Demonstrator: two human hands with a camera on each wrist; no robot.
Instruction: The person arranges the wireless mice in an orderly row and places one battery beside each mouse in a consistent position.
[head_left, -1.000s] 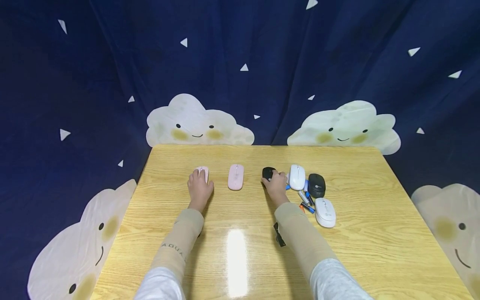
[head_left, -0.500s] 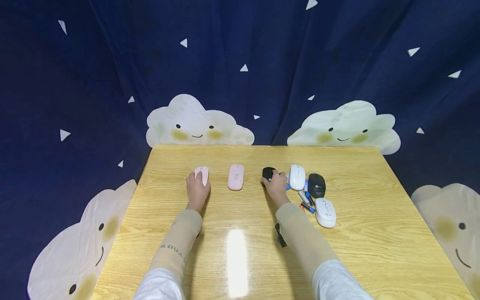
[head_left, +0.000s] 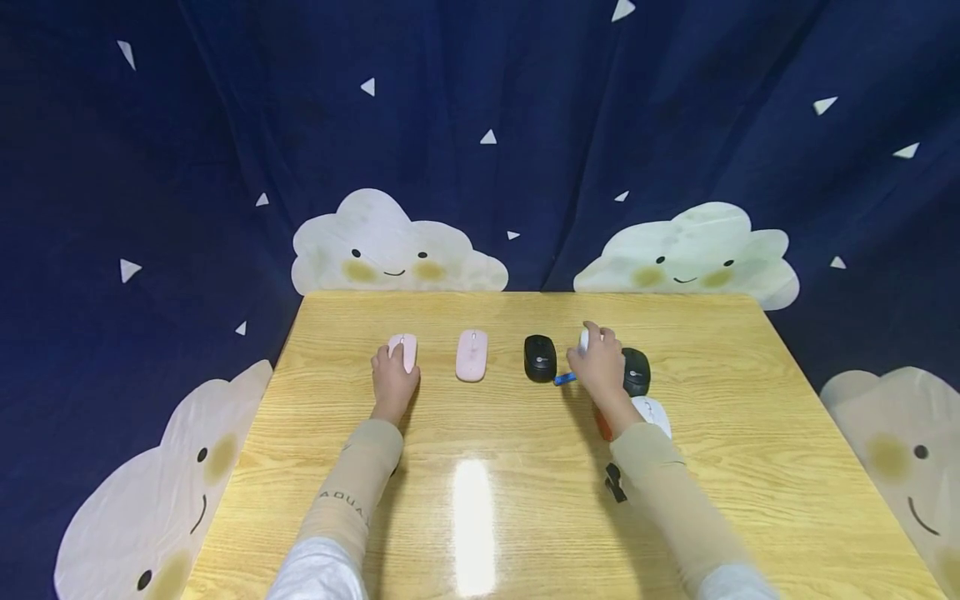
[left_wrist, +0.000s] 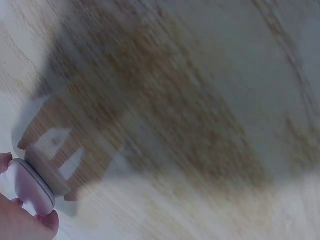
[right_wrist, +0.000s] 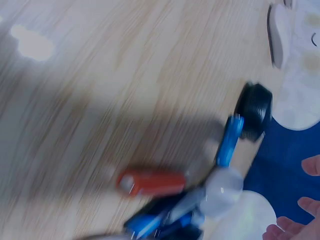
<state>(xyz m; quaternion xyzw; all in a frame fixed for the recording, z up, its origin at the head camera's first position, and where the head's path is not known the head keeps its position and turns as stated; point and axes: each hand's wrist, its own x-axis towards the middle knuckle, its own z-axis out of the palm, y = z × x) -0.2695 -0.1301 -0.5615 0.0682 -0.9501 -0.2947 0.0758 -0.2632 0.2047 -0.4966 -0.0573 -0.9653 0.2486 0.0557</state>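
Observation:
In the head view my left hand (head_left: 394, 382) holds a pink computer mouse (head_left: 409, 353) at the table's left. The left wrist view shows a thumb and fingers gripping the edges of that pink mouse (left_wrist: 32, 187). My right hand (head_left: 602, 364) is over a white mouse (head_left: 583, 341), which it mostly covers. Seen from the right wrist, its fingers (right_wrist: 292, 227) are spread, with nothing visible between them. Left of this hand lies a black mouse (head_left: 540, 358), with a small blue cylinder (head_left: 566, 378) beside it. Between the hands sits another pink mouse (head_left: 472, 356).
Behind my right hand are a second black mouse (head_left: 637, 372) and a white mouse (head_left: 652, 412), partly covered by the arm. An orange cylinder (right_wrist: 152, 182) and several blurred blue and silver ones lie there. A dark blue curtain (head_left: 480, 167) hangs beyond the wooden table (head_left: 420, 517).
My right hand has let go of the black mouse and moved right, over the white mouse. My left hand shifted slightly left on the pink mouse earlier and now stays there.

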